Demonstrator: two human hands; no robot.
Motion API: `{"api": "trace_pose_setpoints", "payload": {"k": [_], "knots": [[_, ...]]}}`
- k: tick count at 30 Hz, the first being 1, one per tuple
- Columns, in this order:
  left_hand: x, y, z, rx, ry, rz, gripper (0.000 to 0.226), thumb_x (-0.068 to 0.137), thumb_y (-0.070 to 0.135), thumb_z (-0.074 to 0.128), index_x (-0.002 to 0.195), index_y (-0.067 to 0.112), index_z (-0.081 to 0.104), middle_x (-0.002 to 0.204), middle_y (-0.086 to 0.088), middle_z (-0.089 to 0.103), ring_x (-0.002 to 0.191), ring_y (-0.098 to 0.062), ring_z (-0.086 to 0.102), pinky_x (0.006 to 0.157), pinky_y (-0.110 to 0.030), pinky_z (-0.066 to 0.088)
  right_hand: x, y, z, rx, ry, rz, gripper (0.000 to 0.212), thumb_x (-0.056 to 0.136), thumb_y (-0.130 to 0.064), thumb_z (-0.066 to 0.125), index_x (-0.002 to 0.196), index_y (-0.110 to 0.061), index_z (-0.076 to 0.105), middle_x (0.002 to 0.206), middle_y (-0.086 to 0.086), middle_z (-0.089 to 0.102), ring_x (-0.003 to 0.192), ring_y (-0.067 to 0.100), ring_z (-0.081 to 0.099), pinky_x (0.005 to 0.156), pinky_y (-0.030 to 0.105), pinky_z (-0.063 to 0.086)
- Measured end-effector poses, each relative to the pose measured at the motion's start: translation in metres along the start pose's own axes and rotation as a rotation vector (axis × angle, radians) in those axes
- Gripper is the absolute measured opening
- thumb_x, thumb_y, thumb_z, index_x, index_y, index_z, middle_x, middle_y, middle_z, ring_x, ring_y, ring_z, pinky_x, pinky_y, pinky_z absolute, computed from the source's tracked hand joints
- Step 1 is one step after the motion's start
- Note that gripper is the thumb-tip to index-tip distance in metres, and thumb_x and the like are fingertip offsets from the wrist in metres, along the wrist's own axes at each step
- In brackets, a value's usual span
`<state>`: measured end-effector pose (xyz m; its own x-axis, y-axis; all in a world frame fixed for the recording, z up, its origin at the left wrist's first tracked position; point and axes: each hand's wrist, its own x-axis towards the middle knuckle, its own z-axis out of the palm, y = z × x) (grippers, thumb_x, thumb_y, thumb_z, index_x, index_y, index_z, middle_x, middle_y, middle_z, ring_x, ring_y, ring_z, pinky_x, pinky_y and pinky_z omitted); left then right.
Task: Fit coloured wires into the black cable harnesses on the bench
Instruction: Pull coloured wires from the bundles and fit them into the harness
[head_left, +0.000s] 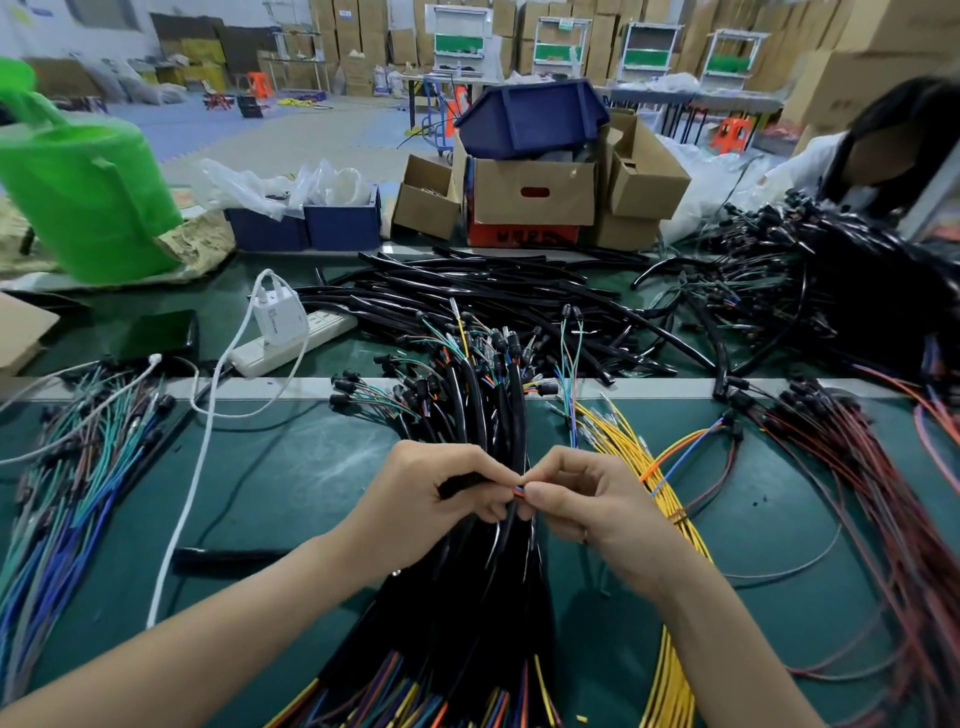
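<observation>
Gripping sleeve (461, 483) in our left hand (441, 491), lying crosswise, mouth facing our right hand (584, 501) pinching wires (519, 489).

Left hand (441, 486) grips a black sleeve (460, 484) while right hand (576, 499) pinches wires (518, 490) (orange, blue).

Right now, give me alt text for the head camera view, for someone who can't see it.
Over a green bench, the left hand grips a black harness tube while the right hand pinches orange and blue wires at its end. A bundle of black harnesses lies beneath them, with yellow wires to the right.
</observation>
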<state>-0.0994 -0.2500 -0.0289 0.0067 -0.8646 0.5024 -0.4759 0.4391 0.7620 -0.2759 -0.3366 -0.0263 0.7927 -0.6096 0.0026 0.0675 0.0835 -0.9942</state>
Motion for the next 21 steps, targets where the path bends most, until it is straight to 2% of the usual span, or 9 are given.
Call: {"api": "trace_pose_setpoints", "payload": {"k": [2, 5, 8, 11, 16, 19, 21], "knots": [[0.0, -0.002, 0.004, -0.093, 0.029, -0.114, 0.009, 0.081, 0.003, 0.069, 0.087, 0.009, 0.073, 0.067, 0.008, 0.071, 0.059, -0.007, 0.067, 0.061, -0.015, 0.053, 0.0, 0.0, 0.0, -0.075, 0.016, -0.023, 0.005, 0.083, -0.006, 0.067, 0.08, -0.009, 0.067, 0.068, 0.01, 0.067, 0.052, 0.009, 0.048, 0.048, 0.015, 0.036], [0.001, -0.006, 0.006, -0.25, 0.079, -0.309, 0.013, 0.081, -0.003, 0.067, 0.082, 0.009, 0.073, 0.064, -0.004, 0.07, 0.057, -0.012, 0.067, 0.06, -0.017, 0.053, 0.001, 0.002, 0.006, -0.403, 0.113, -0.151, 0.012, 0.08, -0.003, 0.073, 0.08, -0.012, 0.065, 0.074, 0.005, 0.069, 0.065, 0.01, 0.061, 0.061, 0.018, 0.046], [0.004, -0.007, 0.004, -0.398, 0.069, -0.421, 0.011, 0.08, -0.003, 0.066, 0.081, 0.007, 0.071, 0.065, -0.008, 0.07, 0.059, -0.014, 0.068, 0.059, -0.017, 0.054, 0.002, 0.006, 0.011, -0.634, 0.197, -0.3, 0.01, 0.077, -0.006, 0.077, 0.08, -0.011, 0.068, 0.069, -0.01, 0.067, 0.065, -0.002, 0.061, 0.062, 0.009, 0.043], [0.001, -0.005, 0.003, -0.459, 0.067, -0.41, 0.01, 0.071, 0.009, 0.072, 0.081, 0.01, 0.073, 0.073, -0.01, 0.073, 0.067, -0.017, 0.071, 0.064, -0.019, 0.055, 0.002, 0.007, 0.011, -0.576, 0.251, -0.305, 0.012, 0.075, -0.006, 0.078, 0.077, -0.016, 0.071, 0.069, -0.013, 0.069, 0.065, -0.003, 0.062, 0.063, 0.009, 0.043], [-0.003, -0.003, 0.003, -0.273, 0.055, -0.216, 0.014, 0.073, 0.012, 0.071, 0.087, 0.013, 0.074, 0.078, -0.003, 0.075, 0.071, -0.015, 0.072, 0.067, -0.018, 0.055, 0.002, 0.002, 0.006, -0.225, 0.169, -0.171, 0.018, 0.073, 0.005, 0.075, 0.071, -0.012, 0.072, 0.076, 0.004, 0.073, 0.069, 0.011, 0.067, 0.066, 0.017, 0.051], [-0.002, -0.001, 0.003, -0.148, 0.025, -0.091, 0.013, 0.079, 0.013, 0.068, 0.091, 0.015, 0.074, 0.076, 0.003, 0.074, 0.067, -0.012, 0.072, 0.066, -0.019, 0.056, 0.002, 0.001, 0.002, -0.167, 0.1, -0.097, 0.01, 0.071, -0.007, 0.078, 0.069, -0.015, 0.073, 0.061, 0.006, 0.064, 0.052, 0.009, 0.05, 0.05, 0.014, 0.039], [-0.001, -0.001, 0.003, -0.117, 0.016, -0.071, 0.013, 0.081, 0.009, 0.068, 0.092, 0.012, 0.074, 0.076, 0.004, 0.074, 0.066, -0.011, 0.071, 0.065, -0.019, 0.057, 0.001, 0.001, -0.001, -0.126, 0.07, -0.077, 0.005, 0.068, -0.016, 0.077, 0.071, -0.014, 0.073, 0.057, 0.003, 0.059, 0.048, 0.007, 0.043, 0.047, 0.014, 0.034]]}}
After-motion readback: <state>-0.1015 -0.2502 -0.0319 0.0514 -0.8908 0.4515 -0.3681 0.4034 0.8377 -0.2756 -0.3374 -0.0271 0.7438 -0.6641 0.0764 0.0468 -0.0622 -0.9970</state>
